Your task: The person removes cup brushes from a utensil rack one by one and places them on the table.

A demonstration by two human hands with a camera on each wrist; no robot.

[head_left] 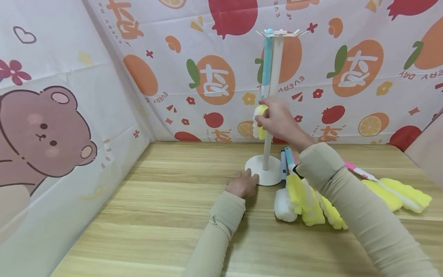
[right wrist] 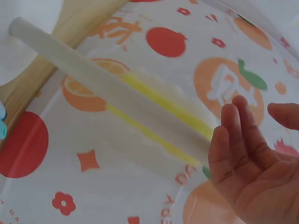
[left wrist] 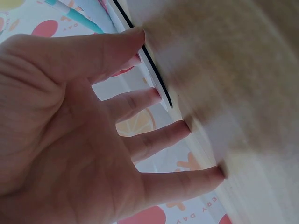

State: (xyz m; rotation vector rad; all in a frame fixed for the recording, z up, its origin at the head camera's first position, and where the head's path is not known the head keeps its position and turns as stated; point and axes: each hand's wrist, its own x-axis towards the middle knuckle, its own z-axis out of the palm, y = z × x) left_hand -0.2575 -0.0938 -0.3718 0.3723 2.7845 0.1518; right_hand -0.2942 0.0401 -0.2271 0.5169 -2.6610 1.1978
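A white stand (head_left: 276, 65) with a round base (head_left: 257, 171) and a ring of hooks on top stands upright on the table. From one hook hangs a sponge brush (head_left: 267, 61) with a teal and white handle and a yellow-and-white head, partly behind the fingers. My right hand (head_left: 279, 117) is beside this brush; in the right wrist view its fingers (right wrist: 238, 135) are loosely bent and hold nothing, with the brush head behind the pole (right wrist: 93, 77). My left hand (head_left: 242, 185) touches the base's near left edge, its fingers (left wrist: 154, 144) spread and the fingertips on the table.
Several sponge brushes (head_left: 309, 204) lie in a pile right of the base, partly under my right forearm. Farther right lie yellow sponge heads (head_left: 405, 194), one with a pink handle. Behind the wooden table (head_left: 166, 215) hangs a fruit-print cloth (head_left: 214, 127); a bear-print cloth (head_left: 65, 130) stands left.
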